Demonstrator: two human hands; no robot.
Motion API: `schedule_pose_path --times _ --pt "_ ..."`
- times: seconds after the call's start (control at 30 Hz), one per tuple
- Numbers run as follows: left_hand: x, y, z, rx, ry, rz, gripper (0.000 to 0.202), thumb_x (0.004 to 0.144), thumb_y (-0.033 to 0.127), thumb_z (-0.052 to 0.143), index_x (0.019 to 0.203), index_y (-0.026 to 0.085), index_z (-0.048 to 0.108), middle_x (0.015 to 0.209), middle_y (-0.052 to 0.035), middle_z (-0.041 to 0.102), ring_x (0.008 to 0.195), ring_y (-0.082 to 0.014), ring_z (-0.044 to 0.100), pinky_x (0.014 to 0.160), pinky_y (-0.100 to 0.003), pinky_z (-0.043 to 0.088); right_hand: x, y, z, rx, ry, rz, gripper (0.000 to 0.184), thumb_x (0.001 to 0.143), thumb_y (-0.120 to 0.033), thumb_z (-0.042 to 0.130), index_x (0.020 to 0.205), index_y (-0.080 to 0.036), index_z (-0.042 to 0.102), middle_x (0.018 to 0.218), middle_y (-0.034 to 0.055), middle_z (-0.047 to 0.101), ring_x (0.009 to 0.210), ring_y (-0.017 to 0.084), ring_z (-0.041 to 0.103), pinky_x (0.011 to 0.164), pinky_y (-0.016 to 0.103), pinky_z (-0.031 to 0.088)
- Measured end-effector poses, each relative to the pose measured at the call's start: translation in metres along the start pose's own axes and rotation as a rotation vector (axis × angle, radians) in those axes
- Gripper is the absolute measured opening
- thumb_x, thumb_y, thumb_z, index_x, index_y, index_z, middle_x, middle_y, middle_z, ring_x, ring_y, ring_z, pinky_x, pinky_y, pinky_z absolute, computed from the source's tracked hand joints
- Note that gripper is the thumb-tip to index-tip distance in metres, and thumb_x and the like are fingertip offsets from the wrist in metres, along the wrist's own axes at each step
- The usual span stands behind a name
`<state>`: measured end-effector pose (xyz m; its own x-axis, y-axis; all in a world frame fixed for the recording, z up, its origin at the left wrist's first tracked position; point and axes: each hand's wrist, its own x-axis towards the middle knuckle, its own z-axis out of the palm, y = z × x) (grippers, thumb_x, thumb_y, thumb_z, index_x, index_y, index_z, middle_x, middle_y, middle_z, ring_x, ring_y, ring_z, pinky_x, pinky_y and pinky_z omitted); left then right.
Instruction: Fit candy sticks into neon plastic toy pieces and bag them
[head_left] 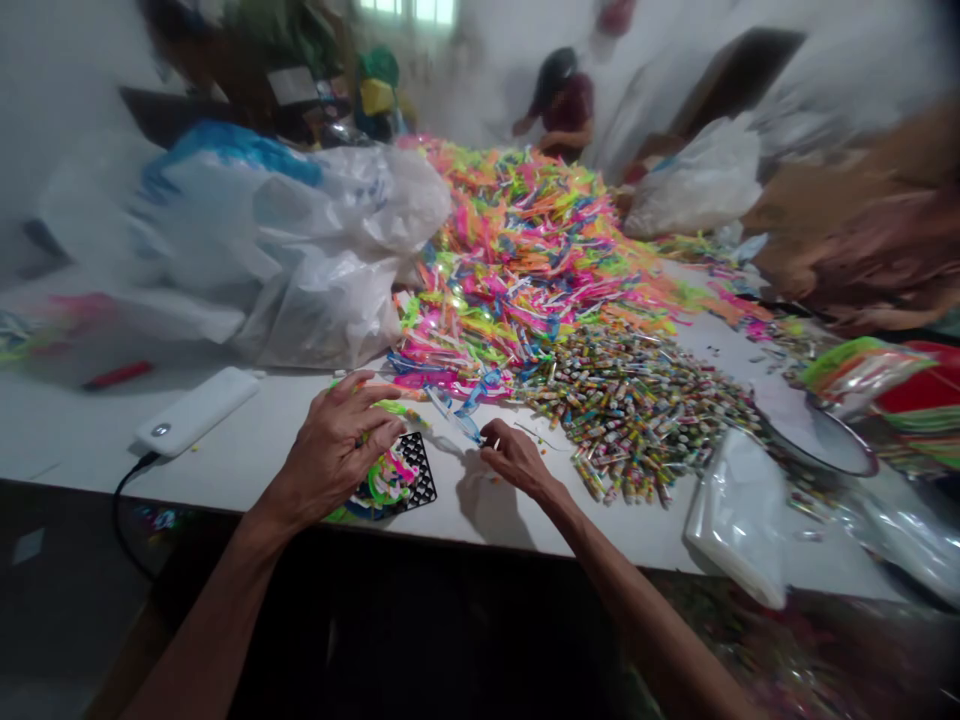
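The right hand (519, 460) has its grip pinched on a clear blue plastic piece (471, 404), held just above the desk (217, 475), in front of a bright heap of plastic pieces (525, 250). The left hand (341, 445) bends over small colourful pieces (394, 480) beside a black lattice tray (424, 470); whether its grip pinches anything, I cannot tell. Small patterned tubes (645, 410) lie piled to the right.

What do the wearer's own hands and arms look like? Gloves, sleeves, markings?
Left hand and right hand: bare, no gloves. Left forearm and right forearm: slender, no sleeves in view, uncovered down to the frame edge. No watch, bracelet, cable or marking visible on either wrist. Picture's too soft to rule out small details.
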<state>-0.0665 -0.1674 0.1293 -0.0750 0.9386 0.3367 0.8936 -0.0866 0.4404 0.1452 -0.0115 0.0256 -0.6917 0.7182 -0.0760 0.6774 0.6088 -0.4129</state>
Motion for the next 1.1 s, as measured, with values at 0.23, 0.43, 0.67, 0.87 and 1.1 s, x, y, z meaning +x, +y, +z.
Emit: schedule_pose_path --times 0.23,0.43,0.67,0.87,1.1 --pt "0.0 -0.001 0.001 0.001 0.007 -0.008 0.029 0.089 0.034 0.04 0.085 0.023 0.067 0.114 -0.0011 0.062 0.126 -0.0231 0.037 0.104 -0.045 0.03 -0.032 -0.041 0.029 0.255 0.043 -0.028 0.005 0.073 -0.017 0.05 0.076 -0.018 0.054 0.064 -0.0009 0.053 0.059 0.012 0.043 0.053 0.023 0.024" --pt "0.001 0.0 0.002 -0.016 0.016 -0.021 0.027 0.088 0.033 0.041 0.086 0.022 0.066 0.114 -0.002 0.062 0.126 -0.0241 0.037 0.104 -0.046 0.03 -0.031 -0.061 0.055 0.732 -0.026 -0.069 0.019 0.081 -0.024 0.048 0.094 -0.018 0.06 0.07 0.0006 0.058 0.069 0.015 0.052 0.059 0.022 0.037" --pt "0.0 0.002 0.0 -0.025 0.005 -0.015 0.027 0.088 0.031 0.042 0.081 0.021 0.066 0.114 -0.0021 0.062 0.126 -0.0243 0.037 0.104 -0.045 0.03 -0.032 -0.066 0.06 0.461 0.017 -0.102 0.041 0.083 -0.02 0.045 0.124 -0.017 0.046 0.089 0.0081 0.066 0.073 0.019 0.058 0.067 0.027 0.043" --pt "0.003 0.002 0.0 -0.003 -0.029 -0.009 0.027 0.089 0.032 0.041 0.078 0.021 0.064 0.119 -0.0011 0.06 0.128 -0.0234 0.033 0.107 -0.045 0.027 -0.032 -0.087 0.058 0.002 -0.068 -0.183 0.079 0.075 -0.003 0.035 0.145 -0.013 0.0 0.103 0.0145 0.066 0.082 0.023 0.064 0.069 0.028 0.043" --pt "-0.012 0.008 -0.011 0.012 -0.093 0.032 0.023 0.087 0.033 0.043 0.078 0.021 0.061 0.123 -0.0021 0.056 0.129 -0.0246 0.032 0.105 -0.045 0.026 -0.048 -0.112 0.06 0.089 -0.073 -0.156 0.076 0.077 -0.005 0.035 0.145 -0.016 0.001 0.104 0.0123 0.066 0.08 0.023 0.065 0.067 0.03 0.045"
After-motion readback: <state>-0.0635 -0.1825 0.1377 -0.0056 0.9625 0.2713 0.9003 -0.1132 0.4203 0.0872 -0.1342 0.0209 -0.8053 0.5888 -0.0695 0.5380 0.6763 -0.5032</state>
